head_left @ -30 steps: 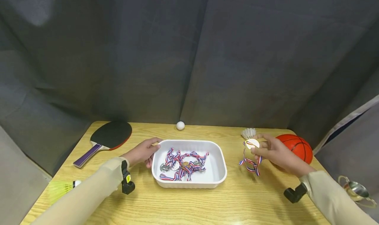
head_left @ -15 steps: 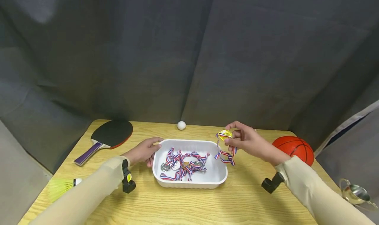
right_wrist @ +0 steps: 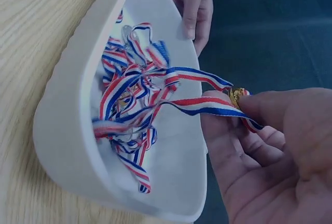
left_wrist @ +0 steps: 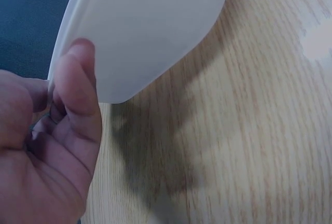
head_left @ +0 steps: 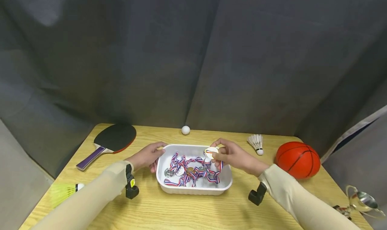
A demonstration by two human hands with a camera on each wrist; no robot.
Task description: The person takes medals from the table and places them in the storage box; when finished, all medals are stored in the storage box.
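Observation:
A white plastic tub [head_left: 193, 190] stands mid-table with several medals [head_left: 180, 171] and their striped ribbons tangled inside. At its left rim my left hand [head_left: 148, 156] grips the edge, thumb on top; the left wrist view shows the fingers [left_wrist: 78, 94] against the tub's outer wall. My right hand [head_left: 234, 156] pinches a gold medal [right_wrist: 236, 95] above the tub's right end. Its red, white and blue ribbon [right_wrist: 199, 105] hangs down into the tub, among the other ribbons.
A table tennis bat [head_left: 115, 138] lies at the back left, a white ball [head_left: 185, 130] at the back. Nearer left is a yellow shuttlecock [head_left: 63, 193]. To the right are a white shuttlecock [head_left: 256, 144], a red basketball [head_left: 297, 160] and a trophy cup [head_left: 362, 201].
My right hand has carried the medal leftward from beside the white shuttlecock to over the tub, and its ribbon has dropped inside. The left hand has stayed on the rim.

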